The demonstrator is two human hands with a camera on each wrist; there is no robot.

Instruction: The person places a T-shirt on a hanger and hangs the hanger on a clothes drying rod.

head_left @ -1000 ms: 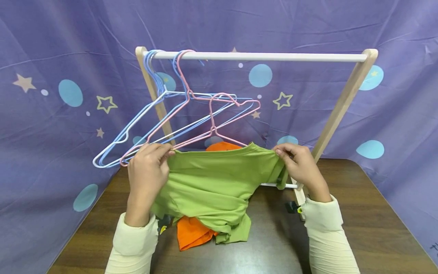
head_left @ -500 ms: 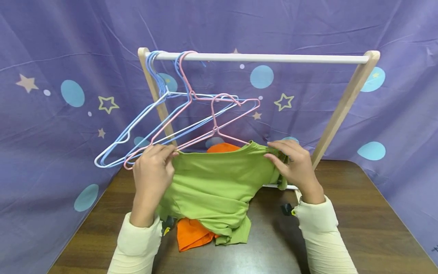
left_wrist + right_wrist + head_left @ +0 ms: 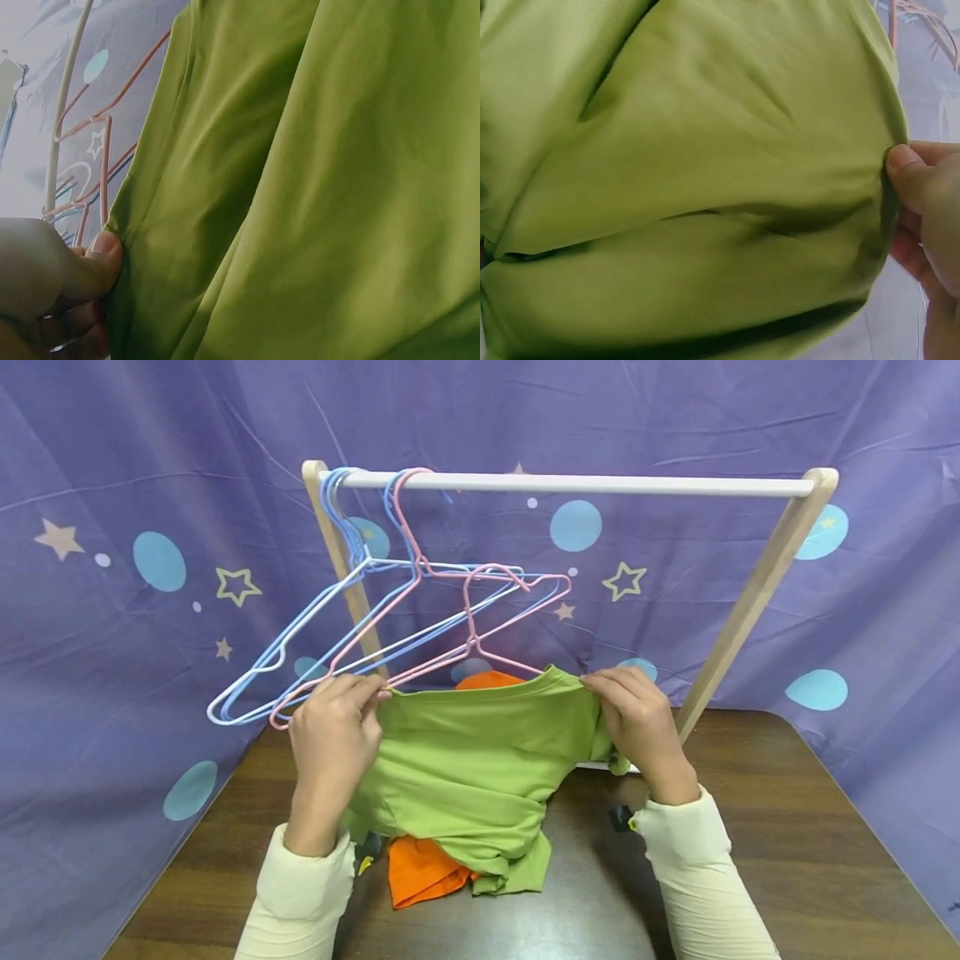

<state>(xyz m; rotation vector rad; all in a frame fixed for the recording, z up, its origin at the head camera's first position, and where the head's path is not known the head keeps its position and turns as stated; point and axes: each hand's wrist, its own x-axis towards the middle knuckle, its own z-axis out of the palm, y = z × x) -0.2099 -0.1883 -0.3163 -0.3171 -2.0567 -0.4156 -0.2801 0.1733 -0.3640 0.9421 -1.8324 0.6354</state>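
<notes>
A green T-shirt (image 3: 480,760) hangs stretched between my two hands, its neckline edge facing up. My left hand (image 3: 333,735) pinches its left shoulder between thumb and fingers; the left wrist view shows the thumb on the cloth's edge. At the other shoulder my right hand (image 3: 637,718) pinches the fabric, as the right wrist view also shows. A pink hanger (image 3: 472,639) stands up behind the neckline, its hook free of the rail; its lower part is hidden by the shirt. Below and behind the shirt lies an orange garment (image 3: 423,872), mostly covered.
A rack with a white rail (image 3: 570,484) and wooden posts (image 3: 757,593) stands on the brown table (image 3: 787,843). Several blue, white and pink hangers (image 3: 300,635) crowd the rail's left end. A patterned purple curtain (image 3: 697,410) hangs behind.
My right hand has loosened from the sleeve side, shifted left and pinched the T-shirt again closer to the neckline. My left hand keeps its hold, almost still.
</notes>
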